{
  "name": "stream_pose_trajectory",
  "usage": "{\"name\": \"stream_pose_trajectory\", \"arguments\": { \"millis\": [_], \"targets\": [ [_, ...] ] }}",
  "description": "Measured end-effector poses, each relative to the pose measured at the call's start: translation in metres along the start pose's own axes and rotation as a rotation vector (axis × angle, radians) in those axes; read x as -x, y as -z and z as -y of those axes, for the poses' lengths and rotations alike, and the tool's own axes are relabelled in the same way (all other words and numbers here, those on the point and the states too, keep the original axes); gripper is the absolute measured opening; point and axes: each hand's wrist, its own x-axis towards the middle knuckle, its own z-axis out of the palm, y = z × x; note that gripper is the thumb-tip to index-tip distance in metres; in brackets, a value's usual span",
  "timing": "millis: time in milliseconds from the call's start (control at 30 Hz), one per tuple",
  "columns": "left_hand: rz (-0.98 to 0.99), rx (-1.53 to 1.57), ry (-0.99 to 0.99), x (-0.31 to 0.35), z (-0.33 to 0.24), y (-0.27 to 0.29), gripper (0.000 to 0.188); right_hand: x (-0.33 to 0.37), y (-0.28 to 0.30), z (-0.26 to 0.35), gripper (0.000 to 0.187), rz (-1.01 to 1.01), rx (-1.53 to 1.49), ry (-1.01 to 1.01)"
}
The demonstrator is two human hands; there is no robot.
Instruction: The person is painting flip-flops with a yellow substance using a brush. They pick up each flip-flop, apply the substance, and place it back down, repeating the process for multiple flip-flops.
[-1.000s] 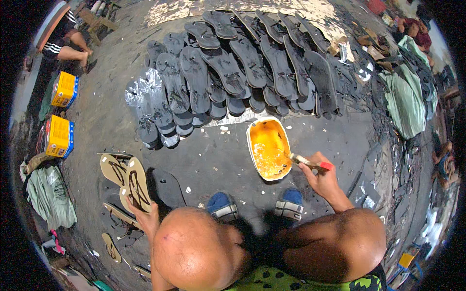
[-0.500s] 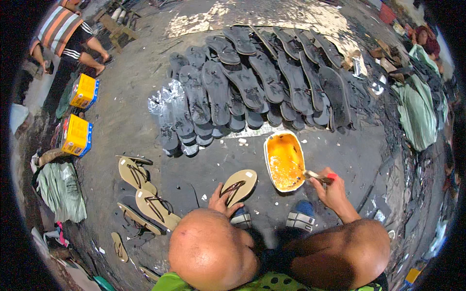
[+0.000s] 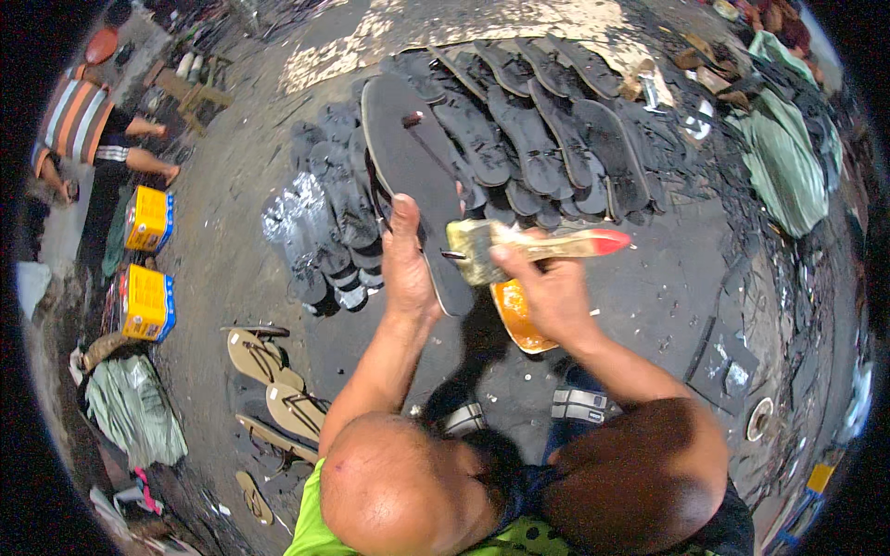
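Note:
My left hand grips a flip-flop by its edge and holds it raised, dark underside toward me. A strap end pokes through the sole. In my right hand is a wide paintbrush with a pale, red-tipped handle. Its yellowish, coated bristles are at the lower part of the flip-flop's underside; whether they touch it I cannot tell. Below that hand stands a white-rimmed tub of orange, glossy, glue-like stuff, partly hidden by the hand and brush.
Dark flip-flops lie in overlapping rows ahead. Several tan flip-flops lie at my left. Two yellow-and-blue boxes and a green sack stand farther left. Another sack is at right. A person in a striped shirt is at far left.
My left hand has lifted the tan flip-flop off the ground and turned its dark underside to me. My right hand has brought the paintbrush from the tub's rim up to the flip-flop.

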Motion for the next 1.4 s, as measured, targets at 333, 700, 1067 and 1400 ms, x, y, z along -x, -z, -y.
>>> {"name": "stream_pose_trajectory", "arguments": {
  "millis": [333,700,1067,1400],
  "targets": [
    [0.039,0.056,0.086,0.008,0.03,0.002,0.076,-0.001,0.014,-0.005,0.023,0.02,0.081,0.238],
    [0.088,0.179,0.117,0.025,0.002,-0.026,0.078,-0.002,0.027,0.003,0.017,0.202,0.36,0.586],
    [0.206,0.136,-0.069,0.032,0.015,-0.013,0.074,-0.004,0.029,-0.007,0.013,-0.081,0.21,0.233],
    [0.213,-0.296,-0.044,0.053,0.052,-0.015,0.067,-0.047,0.035,0.055,0.012,-0.308,0.252,0.605]
  ]
}}
